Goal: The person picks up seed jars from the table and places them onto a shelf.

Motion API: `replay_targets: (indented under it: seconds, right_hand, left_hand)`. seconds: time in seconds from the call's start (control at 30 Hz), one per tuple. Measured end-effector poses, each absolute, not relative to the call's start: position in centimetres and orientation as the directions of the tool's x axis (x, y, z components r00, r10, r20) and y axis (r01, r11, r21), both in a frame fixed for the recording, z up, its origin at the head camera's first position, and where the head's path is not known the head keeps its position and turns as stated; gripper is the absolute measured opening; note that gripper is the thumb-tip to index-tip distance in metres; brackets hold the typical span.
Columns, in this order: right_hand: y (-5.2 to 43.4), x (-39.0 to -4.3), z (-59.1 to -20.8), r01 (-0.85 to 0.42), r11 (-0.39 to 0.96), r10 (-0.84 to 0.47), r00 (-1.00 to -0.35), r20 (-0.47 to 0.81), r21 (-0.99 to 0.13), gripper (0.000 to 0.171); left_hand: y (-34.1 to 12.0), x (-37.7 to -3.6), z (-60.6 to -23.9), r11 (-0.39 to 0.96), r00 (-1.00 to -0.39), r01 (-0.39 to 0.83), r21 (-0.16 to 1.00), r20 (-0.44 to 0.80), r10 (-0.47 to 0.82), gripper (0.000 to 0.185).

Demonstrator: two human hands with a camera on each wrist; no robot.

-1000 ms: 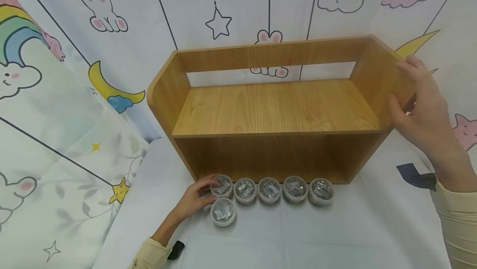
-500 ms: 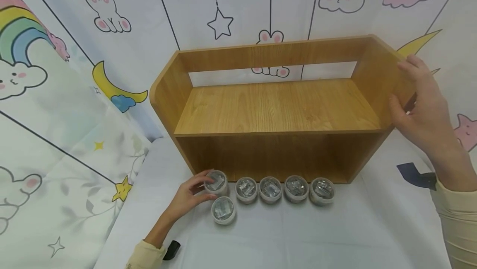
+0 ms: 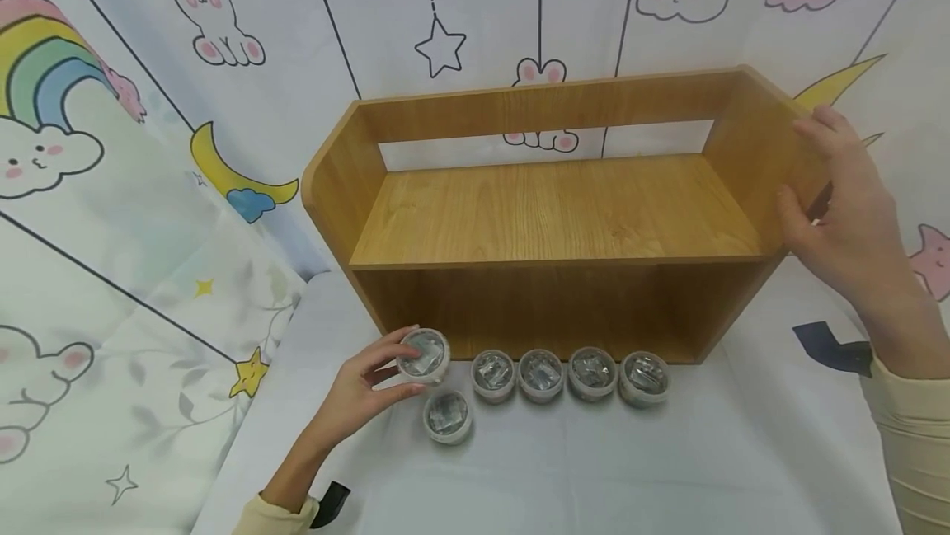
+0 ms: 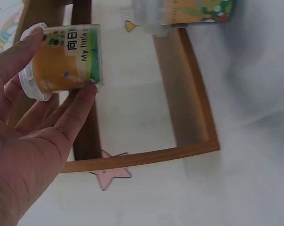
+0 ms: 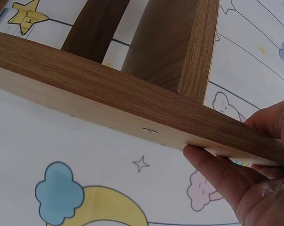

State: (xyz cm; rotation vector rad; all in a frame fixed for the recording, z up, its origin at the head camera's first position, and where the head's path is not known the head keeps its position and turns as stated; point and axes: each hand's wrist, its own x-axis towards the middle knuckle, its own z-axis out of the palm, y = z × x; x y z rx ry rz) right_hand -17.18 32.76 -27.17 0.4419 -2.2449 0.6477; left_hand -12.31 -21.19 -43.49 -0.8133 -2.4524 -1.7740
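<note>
My left hand [image 3: 364,391] grips a small round cup [image 3: 424,354] with a foil lid, lifted off the table and tilted; in the left wrist view the cup [image 4: 64,60] shows an orange and green label between my thumb and fingers [image 4: 19,52]. A second cup [image 3: 449,416] sits on the white table just below it. Several more cups [image 3: 567,373] stand in a row along the front of the wooden shelf [image 3: 549,213]. My right hand [image 3: 842,205] grips the shelf's right side panel [image 5: 132,101], thumb in front, fingers behind.
The shelf has an upper board and an open lower bay, both bare. Cartoon backdrop sheets [image 3: 111,189] hang behind and to the left. A dark blue patch [image 3: 827,345] lies on the white table [image 3: 594,477] at the right.
My left hand has picked the leftmost cup out of the row, lifted it and tilted it to the left. The right hand has stayed on the shelf's side.
</note>
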Motion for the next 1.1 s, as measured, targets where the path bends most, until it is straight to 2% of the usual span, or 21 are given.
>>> replay_targets:
  seconds: [0.53,0.73,1.1]
  right_hand:
    - [32.8,-17.0,-26.7,-0.511,0.797,-0.124,-0.661,0.74,-0.323,0.077]
    - [32.8,-17.0,-26.6,-0.511,0.799,-0.125,-0.658,0.743,-0.317,0.077]
    - [32.9,-16.6,-26.9,-0.445,0.814,-0.071,-0.714,0.696,-0.374,0.075]
  left_hand:
    - [-20.3,-9.6,-35.2,0.374,-0.868,0.465,0.802,0.33,0.372,0.042]
    - [-20.1,-9.4,-31.8,0.359,-0.842,0.511,0.781,0.372,0.39,0.045]
    - [-20.1,-10.6,-26.5,0.341,-0.818,0.564,0.752,0.453,0.355,0.047]
